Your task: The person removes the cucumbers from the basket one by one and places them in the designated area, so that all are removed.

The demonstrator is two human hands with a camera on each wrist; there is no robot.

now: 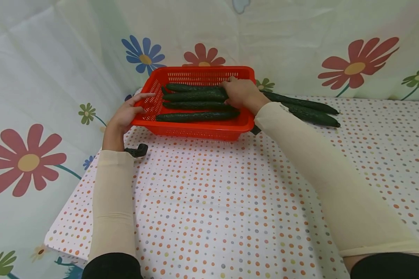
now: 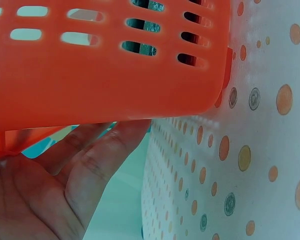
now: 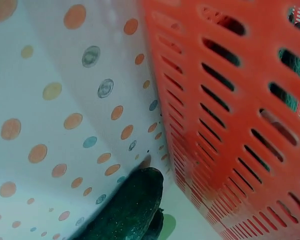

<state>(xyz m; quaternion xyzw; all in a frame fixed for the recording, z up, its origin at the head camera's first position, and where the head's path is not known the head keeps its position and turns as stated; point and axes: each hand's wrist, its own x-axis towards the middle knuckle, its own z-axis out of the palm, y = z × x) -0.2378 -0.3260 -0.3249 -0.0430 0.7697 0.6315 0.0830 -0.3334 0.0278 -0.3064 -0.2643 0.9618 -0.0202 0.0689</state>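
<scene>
A red plastic basket (image 1: 192, 131) with slotted walls stands on the table, and several dark green cucumbers lie side by side in it. My left hand (image 1: 125, 112) grips the basket's left rim, its fingers over the edge; the left wrist view shows the palm close under that rim. Reaching over the right end, my right hand (image 1: 242, 93) holds the end of a cucumber (image 1: 195, 95) in the upper part of the row. The nearest cucumber (image 1: 197, 116) lies along the front wall, apart from the hand. In the right wrist view the right hand is hidden.
Two more cucumbers (image 1: 314, 115) lie on the dotted tablecloth (image 1: 209, 201) right of the basket, partly behind the right forearm. A flowered curtain (image 1: 283, 42) hangs behind the table and down its left side. A black wrist mount (image 1: 137, 150) sits at the left wrist.
</scene>
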